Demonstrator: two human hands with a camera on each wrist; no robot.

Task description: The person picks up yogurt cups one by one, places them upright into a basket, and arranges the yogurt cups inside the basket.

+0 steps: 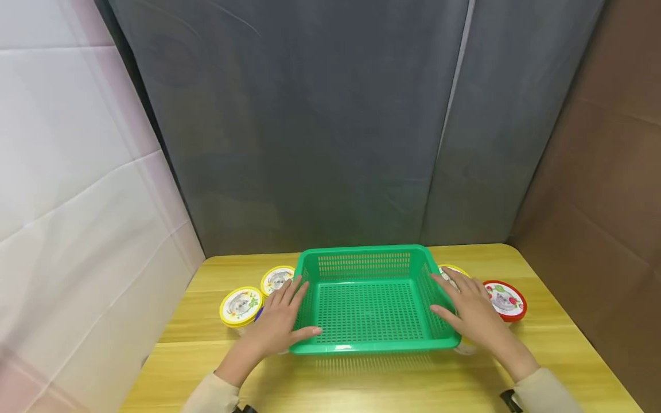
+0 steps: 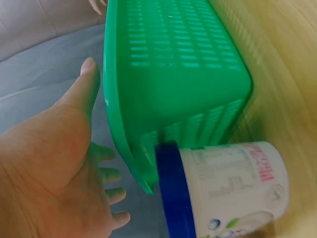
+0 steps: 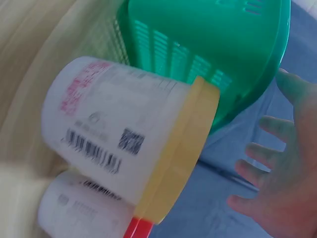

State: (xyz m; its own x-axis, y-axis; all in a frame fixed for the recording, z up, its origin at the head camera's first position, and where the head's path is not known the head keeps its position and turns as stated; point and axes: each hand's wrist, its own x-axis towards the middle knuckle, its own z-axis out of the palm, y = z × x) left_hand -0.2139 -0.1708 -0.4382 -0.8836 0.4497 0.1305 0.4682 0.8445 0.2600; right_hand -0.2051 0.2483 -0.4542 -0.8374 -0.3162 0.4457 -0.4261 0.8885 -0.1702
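A green plastic basket [image 1: 369, 312] with slotted walls sits on the table, its inside bare. My left hand [image 1: 276, 321] hovers at its left rim, fingers spread and fairly straight; the left wrist view shows a gap between palm and rim. Over the right rim, my right hand [image 1: 470, 310] is likewise spread, with nothing in its grasp. Under the left hand, a tub with a blue lid [image 2: 176, 191] stands against the basket's side, mostly hidden in the head view. Beside the right hand are a yellow-lidded tub [image 3: 124, 129] and a red-lidded tub [image 1: 506, 300].
Two more yellow-lidded tubs stand left of the basket, a nearer tub [image 1: 241, 306] and a farther tub [image 1: 277, 279]. Behind the right fingers shows a yellow lid [image 1: 454, 269]. A grey curtain [image 1: 310, 143] closes off the back of the wooden table [image 1: 175, 344].
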